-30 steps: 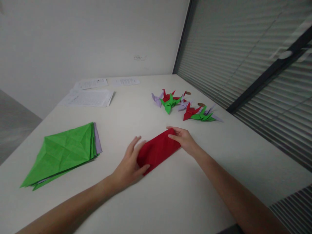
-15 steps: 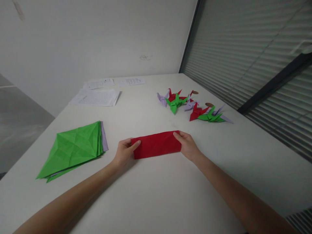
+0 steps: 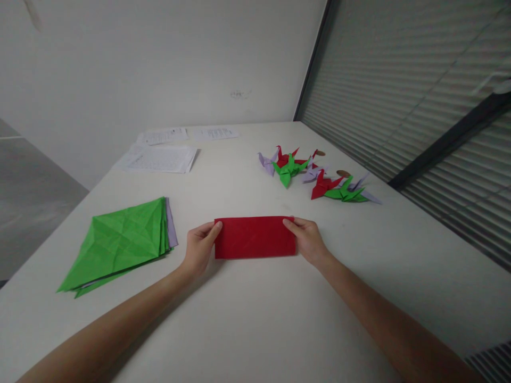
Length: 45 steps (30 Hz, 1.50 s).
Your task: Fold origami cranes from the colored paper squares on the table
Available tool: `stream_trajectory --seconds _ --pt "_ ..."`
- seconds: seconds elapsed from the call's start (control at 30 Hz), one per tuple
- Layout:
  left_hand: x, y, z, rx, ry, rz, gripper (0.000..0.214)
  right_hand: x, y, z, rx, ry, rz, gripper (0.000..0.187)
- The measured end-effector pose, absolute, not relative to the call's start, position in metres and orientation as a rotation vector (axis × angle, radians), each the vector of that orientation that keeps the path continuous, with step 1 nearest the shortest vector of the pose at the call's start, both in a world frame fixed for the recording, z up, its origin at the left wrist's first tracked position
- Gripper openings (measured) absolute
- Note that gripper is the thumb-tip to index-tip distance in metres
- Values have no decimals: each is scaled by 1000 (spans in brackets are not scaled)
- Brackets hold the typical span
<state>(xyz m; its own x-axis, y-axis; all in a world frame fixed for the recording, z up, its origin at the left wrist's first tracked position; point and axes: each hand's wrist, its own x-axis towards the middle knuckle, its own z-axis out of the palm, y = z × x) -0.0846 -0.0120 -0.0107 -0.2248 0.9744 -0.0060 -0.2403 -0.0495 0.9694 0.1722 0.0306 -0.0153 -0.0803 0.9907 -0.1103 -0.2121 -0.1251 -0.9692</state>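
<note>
Pale wall (image 3: 179, 64) across the back, faint grey scribble on it. White counter (image 3: 247, 319) before you, running back to the wall. Slatted blinds (image 3: 399, 80) down the right side, crossed by a dark bar.

On your left, a stack of green origami paper (image 3: 123, 236), crease lines plain on the top sheet, edges loosely aligned; a lilac sheet (image 3: 171, 224) sticks out at its right edge. Beyond the stack, printed pages (image 3: 162, 159) lie in overlapping piles toward the far left of the counter, text too small to read.

Directly in front of you, between your hands: a red paper (image 3: 255, 238), folded to a long rectangle, lying wider than deep, held flat and nearly level. Whether its lower edge touches the counter, you cannot tell.

Your left hand (image 3: 198, 247) pinches its left end, thumb on top, fingers behind. Your right hand (image 3: 310, 240) pinches the upper right corner the same way.

Far right, near the blinds, a cluster of paper cranes (image 3: 287, 169), green, red and lilac, some overlapping. Just behind them, two small brown discs (image 3: 343, 173).
</note>
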Motion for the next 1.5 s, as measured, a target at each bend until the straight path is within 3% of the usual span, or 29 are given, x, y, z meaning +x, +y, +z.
stream_trajectory --seconds 1.5 --pt "-84 -12 -2 832 1055 1512 31 179 36 -28 -1162 -1244 1082 33"
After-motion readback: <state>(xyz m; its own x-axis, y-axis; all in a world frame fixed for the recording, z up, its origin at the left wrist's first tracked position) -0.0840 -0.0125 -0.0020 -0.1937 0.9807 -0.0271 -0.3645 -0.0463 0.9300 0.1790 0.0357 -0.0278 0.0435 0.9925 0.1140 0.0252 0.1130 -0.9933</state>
